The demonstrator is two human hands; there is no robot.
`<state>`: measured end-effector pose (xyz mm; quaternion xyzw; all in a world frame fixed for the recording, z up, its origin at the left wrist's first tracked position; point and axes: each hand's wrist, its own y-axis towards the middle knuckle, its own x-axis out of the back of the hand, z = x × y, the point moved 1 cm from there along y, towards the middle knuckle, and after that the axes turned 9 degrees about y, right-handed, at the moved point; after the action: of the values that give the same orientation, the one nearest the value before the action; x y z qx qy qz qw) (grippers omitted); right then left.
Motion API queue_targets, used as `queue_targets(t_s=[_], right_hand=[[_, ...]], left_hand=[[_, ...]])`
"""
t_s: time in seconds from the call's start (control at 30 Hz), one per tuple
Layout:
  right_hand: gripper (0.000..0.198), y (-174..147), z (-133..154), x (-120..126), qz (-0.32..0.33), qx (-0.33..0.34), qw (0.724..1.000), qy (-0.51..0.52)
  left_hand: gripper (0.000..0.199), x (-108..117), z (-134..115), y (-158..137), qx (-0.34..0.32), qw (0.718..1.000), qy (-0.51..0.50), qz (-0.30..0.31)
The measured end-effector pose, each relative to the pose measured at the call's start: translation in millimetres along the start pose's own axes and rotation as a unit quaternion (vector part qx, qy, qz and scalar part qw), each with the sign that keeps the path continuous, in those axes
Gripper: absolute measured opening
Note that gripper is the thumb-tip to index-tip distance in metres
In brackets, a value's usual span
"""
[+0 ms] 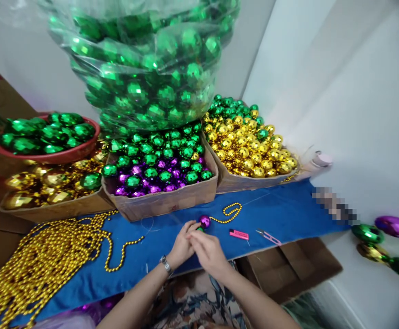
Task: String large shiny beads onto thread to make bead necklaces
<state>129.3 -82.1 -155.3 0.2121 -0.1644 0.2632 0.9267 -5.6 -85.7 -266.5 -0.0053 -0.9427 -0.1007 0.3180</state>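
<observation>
My left hand, with a watch on its wrist, has its fingers curled around a small green shiny ball. Most of that ball is hidden by the fingers. My right hand meets the left one, its fingertips pinched together by the green ball; whatever they grip is too small to see. Just beyond the fingers a purple ball rests against the green one. From the purple ball a short string of gold beads curls to the right on the blue cloth.
Right of my hands lie a pink lighter and pink thread snips. Gold bead strands are heaped at left. Behind stand cardboard boxes of balls, a red bowl and a big bag of green balls.
</observation>
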Motion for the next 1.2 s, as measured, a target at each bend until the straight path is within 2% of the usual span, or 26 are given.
queue_targets(t_s=[0.1, 0.17, 0.23, 0.3, 0.33, 0.4, 0.5, 0.57, 0.63, 0.7, 0.83, 0.93, 1.0, 1.13, 1.2], right_hand=[[0.029, -8.3, 28.6, 47.1, -0.132, -0.011, 0.980, 0.150], [0.020, -11.0, 50.2, 76.8, -0.230, 0.052, 0.945, 0.227], [0.012, -10.1, 69.2, 101.0, -0.315, 0.128, 0.894, 0.292], [0.009, -6.6, 79.7, 117.6, -0.369, 0.171, 0.855, 0.322], [0.010, -4.7, 80.2, 122.6, -0.384, 0.172, 0.849, 0.321], [0.012, -2.8, 71.2, 126.5, -0.393, 0.142, 0.863, 0.284], [0.019, -5.0, 41.1, 118.4, -0.341, 0.039, 0.927, 0.153], [0.024, -7.4, 19.9, 106.7, -0.265, -0.021, 0.962, 0.059], [0.027, -8.5, 4.5, 93.6, -0.193, -0.050, 0.980, -0.001], [0.029, -8.1, -3.7, 82.4, -0.160, -0.045, 0.985, -0.036], [0.030, -7.0, -8.7, 71.3, -0.145, 0.017, 0.986, -0.078], [0.029, -8.3, -11.7, 71.3, -0.150, 0.029, 0.985, -0.087], [0.029, -8.9, -13.3, 71.6, -0.156, 0.019, 0.984, -0.082], [0.028, -7.5, -12.0, 67.2, -0.167, 0.017, 0.983, -0.069], [0.028, -7.1, -11.4, 63.3, -0.167, 0.020, 0.984, -0.063]], left_hand=[[0.047, 5.3, 5.4, 14.6, -0.003, 0.996, 0.094, -0.003], [0.045, 8.3, 12.7, 21.3, 0.008, 0.991, 0.135, -0.008], [0.044, 11.2, 21.2, 24.3, 0.021, 0.988, 0.150, -0.008], [0.046, 15.6, 28.3, 23.6, 0.035, 0.985, 0.167, -0.006], [0.049, 19.1, 30.2, 22.2, 0.043, 0.984, 0.175, -0.002], [0.058, 29.9, 28.4, 19.3, 0.046, 0.981, 0.190, 0.010], [0.058, 58.6, 8.4, 21.8, -0.005, 0.982, 0.190, 0.002], [0.043, 84.9, -12.6, 32.5, -0.051, 0.982, 0.171, -0.059], [0.030, 111.8, -31.3, 51.0, -0.071, 0.974, 0.163, -0.137], [0.027, 134.3, -41.2, 74.8, -0.065, 0.960, 0.210, -0.176], [0.027, 160.1, -35.8, 118.8, -0.043, 0.924, 0.346, -0.159], [0.025, 163.9, -34.0, 142.5, -0.047, 0.913, 0.383, -0.135], [0.029, 158.2, -43.1, 160.7, -0.057, 0.906, 0.403, -0.117], [0.034, 130.1, -74.5, 216.5, -0.103, 0.897, 0.428, -0.045], [0.031, 116.3, -85.6, 247.8, -0.101, 0.889, 0.446, -0.011]])
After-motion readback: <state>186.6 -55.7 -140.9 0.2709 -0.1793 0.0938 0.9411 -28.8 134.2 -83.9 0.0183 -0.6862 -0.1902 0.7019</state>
